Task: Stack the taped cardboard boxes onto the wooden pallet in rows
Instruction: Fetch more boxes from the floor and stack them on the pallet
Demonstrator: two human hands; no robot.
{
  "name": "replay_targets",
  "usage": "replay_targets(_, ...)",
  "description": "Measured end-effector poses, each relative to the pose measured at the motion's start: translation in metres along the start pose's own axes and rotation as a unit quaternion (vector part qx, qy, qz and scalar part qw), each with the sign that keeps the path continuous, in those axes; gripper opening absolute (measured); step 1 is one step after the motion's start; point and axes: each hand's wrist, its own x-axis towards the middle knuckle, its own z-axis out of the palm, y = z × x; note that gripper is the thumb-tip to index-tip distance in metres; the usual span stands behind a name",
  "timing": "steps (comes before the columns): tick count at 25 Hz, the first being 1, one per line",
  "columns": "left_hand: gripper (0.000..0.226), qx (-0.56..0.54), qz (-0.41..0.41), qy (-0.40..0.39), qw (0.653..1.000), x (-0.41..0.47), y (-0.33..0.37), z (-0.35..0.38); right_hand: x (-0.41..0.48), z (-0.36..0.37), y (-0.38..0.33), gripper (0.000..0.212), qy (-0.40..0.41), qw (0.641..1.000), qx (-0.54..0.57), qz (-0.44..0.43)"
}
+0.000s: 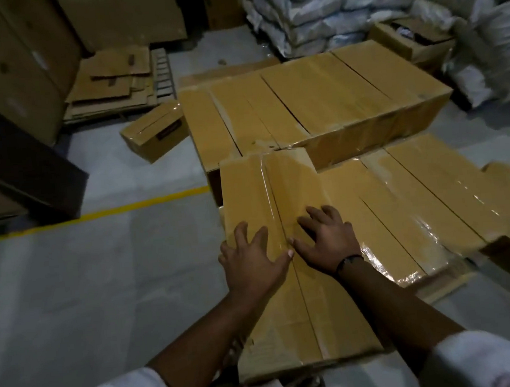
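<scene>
Both hands lie flat with fingers spread, gripping nothing. The left hand (252, 257) and the right hand (327, 239) press side by side on the taped top of the long cardboard box (276, 329), thumbs almost meeting over its centre seam. This box lies at the left end of the near row (416, 199), its far end against or just short of the higher far row (316, 97). The pallet beneath is hidden. To seat the box well, both palms should push evenly, so that its long side closes flush with the right-hand neighbour and its far end squares to the stack without skewing. Its left edge borders bare floor (102, 281), which gives free room out to the yellow line (96, 215). A loose small box (154, 131) lies beyond that line.
</scene>
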Motion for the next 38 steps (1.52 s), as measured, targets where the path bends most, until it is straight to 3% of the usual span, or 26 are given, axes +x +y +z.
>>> replay_targets(13, 0.084, -0.01, -0.045, 0.036, 0.998, -0.005, -0.001, 0.041, 0.019, 0.014, 0.02, 0.066, -0.026, 0.996, -0.019, -0.081)
replay_targets(16, 0.083, -0.005, -0.061, 0.054, 0.997, 0.008, 0.002, 0.053, 0.035, 0.018, 0.035, 0.068, -0.068, 0.99, 0.0, -0.121)
replay_targets(23, 0.083, -0.01, -0.082, -0.113, 0.99, 0.015, 0.006, 0.086, 0.061, 0.054, 0.08, 0.073, -0.238, 0.955, -0.036, -0.176)
replay_targets(28, 0.094, -0.002, -0.107, -0.129, 0.986, -0.034, 0.02, 0.1, 0.032, 0.056, 0.096, 0.078, -0.224, 0.951, -0.065, -0.203)
replay_targets(35, 0.119, 0.061, -0.053, -0.188, 0.979, -0.098, -0.001, 0.108, -0.055, 0.067, 0.121, 0.092, -0.223, 0.944, -0.07, -0.235)
replay_targets(38, 0.12, 0.08, -0.035, -0.2, 0.976, -0.117, -0.005, 0.11, -0.088, 0.068, 0.13, 0.089, -0.231, 0.943, -0.069, -0.231)
